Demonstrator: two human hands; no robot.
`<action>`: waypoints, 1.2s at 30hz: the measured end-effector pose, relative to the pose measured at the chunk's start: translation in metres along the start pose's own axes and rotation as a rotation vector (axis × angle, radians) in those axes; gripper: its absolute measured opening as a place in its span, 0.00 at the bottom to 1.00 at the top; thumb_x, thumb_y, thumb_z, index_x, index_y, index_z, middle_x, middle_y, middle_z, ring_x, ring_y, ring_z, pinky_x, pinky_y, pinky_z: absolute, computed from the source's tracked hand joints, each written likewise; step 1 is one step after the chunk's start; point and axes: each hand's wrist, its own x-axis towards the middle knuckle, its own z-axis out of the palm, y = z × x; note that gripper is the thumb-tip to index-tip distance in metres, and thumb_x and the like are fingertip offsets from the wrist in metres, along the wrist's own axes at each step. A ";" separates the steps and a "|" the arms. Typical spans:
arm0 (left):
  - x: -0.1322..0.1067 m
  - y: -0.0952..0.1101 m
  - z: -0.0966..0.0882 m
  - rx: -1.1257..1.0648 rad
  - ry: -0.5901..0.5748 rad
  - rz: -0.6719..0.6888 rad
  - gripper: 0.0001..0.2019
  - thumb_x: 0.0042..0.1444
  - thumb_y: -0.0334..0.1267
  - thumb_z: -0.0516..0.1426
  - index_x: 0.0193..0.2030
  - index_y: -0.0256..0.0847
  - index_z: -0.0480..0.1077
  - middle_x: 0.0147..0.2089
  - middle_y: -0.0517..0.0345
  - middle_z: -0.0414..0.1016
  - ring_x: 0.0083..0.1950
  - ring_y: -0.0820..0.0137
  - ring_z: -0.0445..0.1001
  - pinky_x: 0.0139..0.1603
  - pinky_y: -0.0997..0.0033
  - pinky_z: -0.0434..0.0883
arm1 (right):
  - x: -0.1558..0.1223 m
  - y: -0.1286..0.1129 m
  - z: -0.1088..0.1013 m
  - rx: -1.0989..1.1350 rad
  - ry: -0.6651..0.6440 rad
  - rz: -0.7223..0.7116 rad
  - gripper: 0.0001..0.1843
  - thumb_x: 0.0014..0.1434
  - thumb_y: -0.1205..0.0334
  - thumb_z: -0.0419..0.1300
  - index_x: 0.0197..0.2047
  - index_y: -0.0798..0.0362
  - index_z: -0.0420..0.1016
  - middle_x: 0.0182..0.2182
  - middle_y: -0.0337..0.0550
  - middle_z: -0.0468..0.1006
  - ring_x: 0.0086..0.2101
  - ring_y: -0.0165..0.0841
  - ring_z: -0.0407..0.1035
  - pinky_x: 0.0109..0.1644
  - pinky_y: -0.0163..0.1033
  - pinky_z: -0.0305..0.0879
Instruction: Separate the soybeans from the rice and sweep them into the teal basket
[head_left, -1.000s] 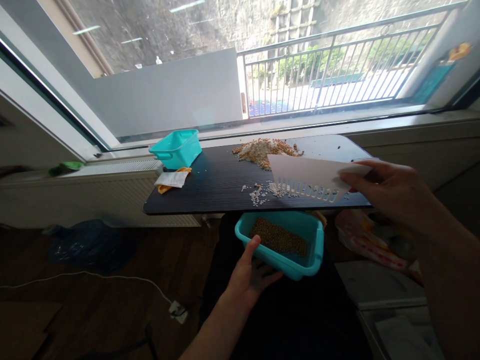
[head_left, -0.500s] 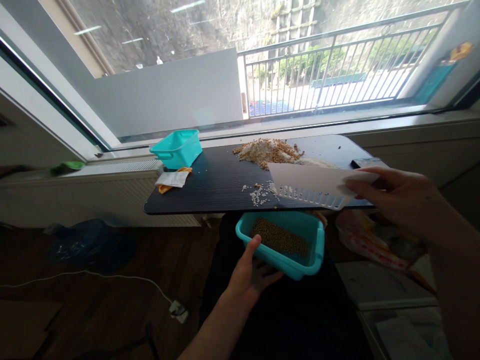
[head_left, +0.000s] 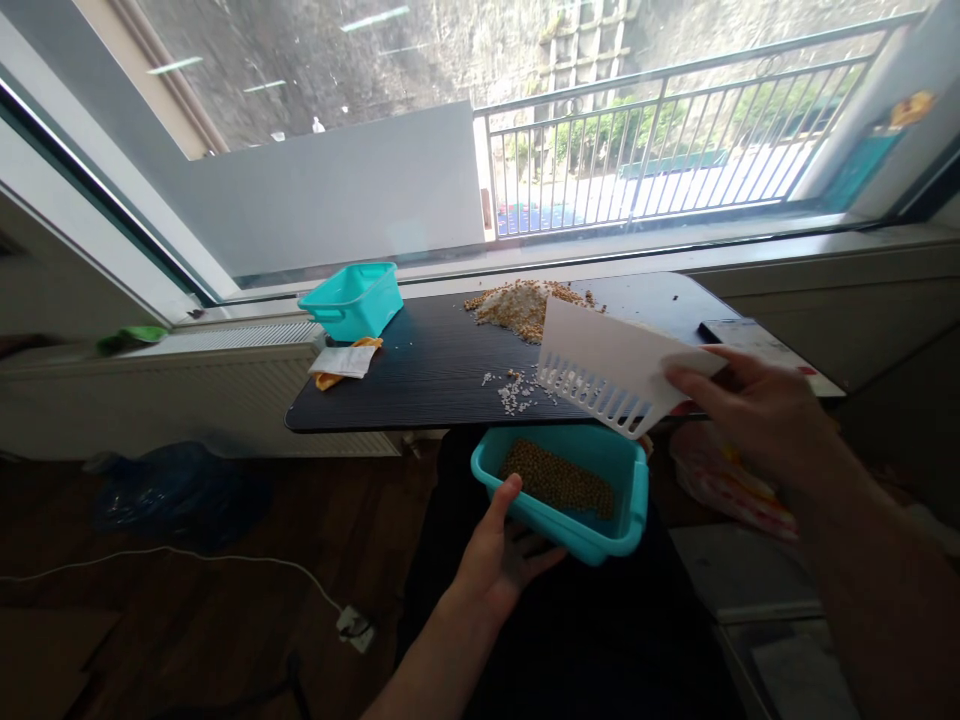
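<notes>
My left hand (head_left: 499, 550) grips the near left side of a turquoise plastic basket (head_left: 637, 510), thumb over the rim and fingers beneath. Inside it lies a layer of small tan beans (head_left: 559, 480). Between the thumb and fingers of my right hand (head_left: 757, 400) is a white slotted scoop (head_left: 600, 355), its row of slots tilted down over the table's front edge. Behind the scoop rises a mixed pile of beans and white grains (head_left: 521, 308), partly hidden by it. Loose white grains (head_left: 517, 393) lie scattered left of the slots.
A second turquoise basket (head_left: 356, 305) stands at the back left of the dark table (head_left: 427, 370), near a folded white and orange cloth (head_left: 345, 362). A flat object (head_left: 772, 350) lies at the table's right. Below left are a radiator (head_left: 225, 385) and a power strip (head_left: 355, 628).
My right hand has moved left and slightly down, and the scoop has tilted so its slotted edge slopes more steeply. My left hand and the basket stay nearly in place.
</notes>
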 end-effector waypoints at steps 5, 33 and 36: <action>-0.003 0.002 0.002 -0.003 0.003 0.001 0.27 0.58 0.50 0.57 0.61 0.41 0.63 0.58 0.41 0.70 0.55 0.49 0.72 0.50 0.50 0.74 | 0.006 0.010 0.019 0.027 -0.080 0.020 0.18 0.47 0.54 0.63 0.41 0.54 0.78 0.27 0.41 0.79 0.24 0.34 0.73 0.27 0.38 0.70; -0.001 0.000 -0.002 -0.030 0.018 -0.019 0.29 0.55 0.51 0.60 0.60 0.39 0.63 0.60 0.38 0.68 0.58 0.47 0.71 0.52 0.48 0.74 | 0.036 0.007 0.039 0.028 0.009 -0.030 0.10 0.48 0.59 0.62 0.35 0.52 0.78 0.25 0.38 0.79 0.23 0.32 0.74 0.26 0.36 0.73; -0.003 0.003 -0.004 -0.039 0.020 -0.013 0.28 0.56 0.51 0.60 0.59 0.39 0.64 0.59 0.39 0.69 0.58 0.48 0.72 0.51 0.48 0.75 | 0.038 0.007 0.049 0.042 -0.006 -0.027 0.08 0.48 0.61 0.61 0.33 0.51 0.78 0.25 0.38 0.80 0.24 0.34 0.74 0.26 0.38 0.74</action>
